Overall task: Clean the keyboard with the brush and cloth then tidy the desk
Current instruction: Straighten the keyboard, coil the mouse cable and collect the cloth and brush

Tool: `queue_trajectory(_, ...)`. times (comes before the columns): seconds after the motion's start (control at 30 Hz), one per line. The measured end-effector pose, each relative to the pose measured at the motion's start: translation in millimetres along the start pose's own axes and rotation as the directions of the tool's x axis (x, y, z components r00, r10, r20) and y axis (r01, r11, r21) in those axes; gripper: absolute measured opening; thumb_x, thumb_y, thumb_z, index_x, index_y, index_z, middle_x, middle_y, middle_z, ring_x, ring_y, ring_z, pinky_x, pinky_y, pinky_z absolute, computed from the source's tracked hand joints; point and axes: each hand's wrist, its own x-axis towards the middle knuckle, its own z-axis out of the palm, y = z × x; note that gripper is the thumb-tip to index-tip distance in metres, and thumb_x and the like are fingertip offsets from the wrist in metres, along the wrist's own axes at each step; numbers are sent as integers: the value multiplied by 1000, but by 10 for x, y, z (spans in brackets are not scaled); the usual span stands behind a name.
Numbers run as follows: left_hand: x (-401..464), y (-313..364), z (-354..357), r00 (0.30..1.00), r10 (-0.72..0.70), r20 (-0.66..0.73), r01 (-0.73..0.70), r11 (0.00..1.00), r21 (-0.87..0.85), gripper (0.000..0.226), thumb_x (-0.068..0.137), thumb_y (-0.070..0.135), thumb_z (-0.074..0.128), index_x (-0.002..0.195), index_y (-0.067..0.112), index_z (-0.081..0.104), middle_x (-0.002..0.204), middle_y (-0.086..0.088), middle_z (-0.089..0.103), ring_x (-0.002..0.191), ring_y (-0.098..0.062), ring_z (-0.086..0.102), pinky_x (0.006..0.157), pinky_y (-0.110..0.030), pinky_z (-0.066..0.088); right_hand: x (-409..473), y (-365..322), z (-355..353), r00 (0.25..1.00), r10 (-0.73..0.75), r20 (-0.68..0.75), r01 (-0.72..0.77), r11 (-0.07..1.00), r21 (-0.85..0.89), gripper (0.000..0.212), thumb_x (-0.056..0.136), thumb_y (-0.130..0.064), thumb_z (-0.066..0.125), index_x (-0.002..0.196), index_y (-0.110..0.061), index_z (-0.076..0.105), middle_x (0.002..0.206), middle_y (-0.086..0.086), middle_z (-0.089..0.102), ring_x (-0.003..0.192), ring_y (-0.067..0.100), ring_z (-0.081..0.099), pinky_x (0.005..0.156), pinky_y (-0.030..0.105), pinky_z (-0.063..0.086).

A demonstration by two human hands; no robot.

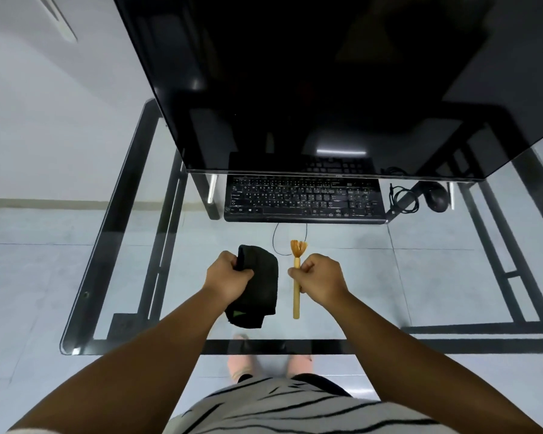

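At lower centre the right hand (318,281) grips the brush (296,278), bristles toward the keyboard (304,198) straight above, while the left hand (229,277) clutches the cloth (261,286)

Both arms extended forward; left hand (229,275) grip curled, right hand (318,278) pinch-grip, knuckles up.

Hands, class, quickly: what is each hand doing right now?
Left hand: closed, gripping the black cloth.
Right hand: closed, holding the brush by its handle.
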Motion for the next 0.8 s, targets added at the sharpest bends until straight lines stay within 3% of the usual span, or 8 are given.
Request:
queue_trajectory(0.13,-38,141,-80,998,58,-11,-59,982,-177,25,85,21,69,95,19,47,100,-5,62,94,-24,60,86,-41,52,39,-91,-193,992,-65,-105,78,990,121,28,76,-35,76,69,-15,58,62,2,69,61,18,69,68,40,59)
queue_trajectory(0.3,-122,515,-373,977,181,-112,-209,914,-348,27,85,18,73,92,23,47,100,-10,69,97,-29,66,88,-47,54,98,-420,-525,959,-197,-203,238,949,208,28,78,-31,78,70,-13,57,60,4,67,59,19,68,62,39,58)
queue_trajectory(0.43,-302,963,-724,929,290,-231,-366,822,-437,27,84,17,74,84,25,48,97,-17,69,99,-35,67,93,-53,51,120,-860,-903,899,-329,-291,396,893,213,28,79,-31,78,71,-12,59,60,1,66,54,10,64,54,27,54)
queue_trajectory(0.53,-528,1353,-1022,873,368,-320,-485,721,-495,25,87,13,71,81,23,49,96,-17,71,95,-34,69,90,-51,52,110,-1268,-1181,835,-421,-353,517,821,244,26,79,-31,78,70,-16,60,58,0,63,51,7,59,50,18,47)
queue_trajectory(0.8,-891,2035,-1991,740,511,-436,-672,533,-515,18,93,9,62,106,10,50,91,-9,74,84,-23,72,72,-35,58,-80,-2380,-1583,676,-567,-470,710,672,211,23,77,-36,79,71,-20,63,58,-4,63,51,2,56,53,18,47)
